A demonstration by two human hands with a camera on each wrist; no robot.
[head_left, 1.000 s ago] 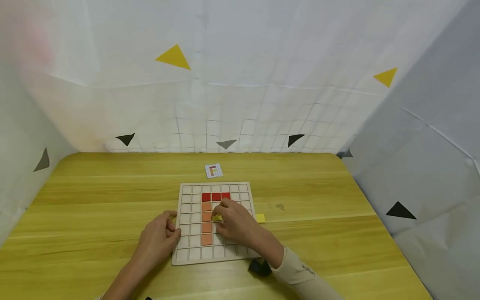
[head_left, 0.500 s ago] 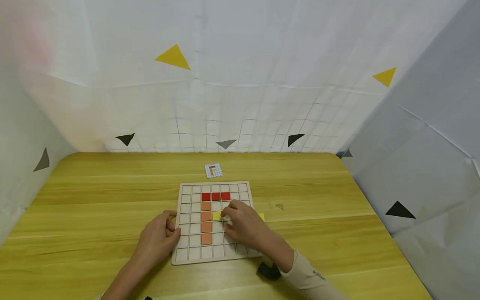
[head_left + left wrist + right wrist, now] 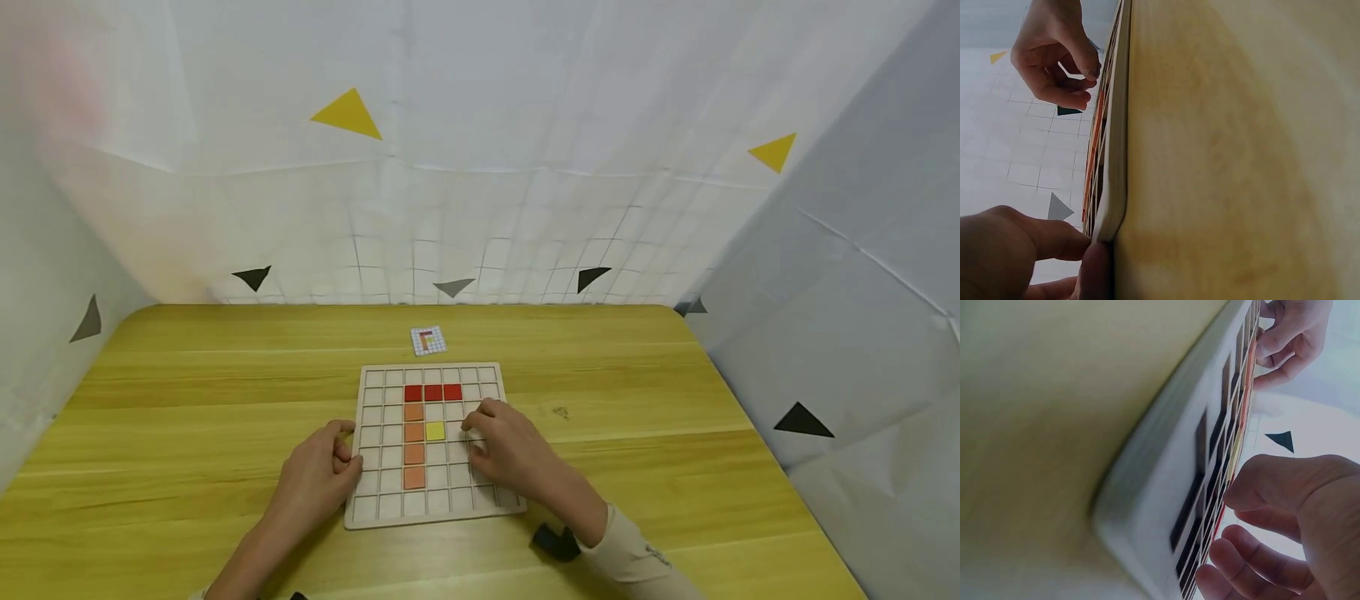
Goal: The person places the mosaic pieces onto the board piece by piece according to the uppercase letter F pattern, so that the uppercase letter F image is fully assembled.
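A square wooden grid board (image 3: 392, 506) lies on the table. Three red tiles (image 3: 433, 392) form a row near its far side, with several orange tiles (image 3: 414, 454) in a column below the left one. One yellow tile (image 3: 435, 431) sits in the cell right of that column. My left hand (image 3: 317, 473) grips the board's left edge between thumb and fingers, seen close in the left wrist view. Over the board's right part is my right hand (image 3: 517, 450), fingers loosely bent, nothing visible in them. It hides some right-hand cells and the table just beyond.
A small printed card (image 3: 428, 341) with a coloured grid pattern lies behind the board. A black object (image 3: 557, 542) shows beside the right wrist. White sheeting (image 3: 510, 217) with yellow, grey and black triangles rises behind the wooden table (image 3: 187, 400).
My right hand has drawn back rightward from the yellow tile, leaving it fully visible in its cell. Another yellow tile off the board's right edge is now out of sight. My left hand stays put.
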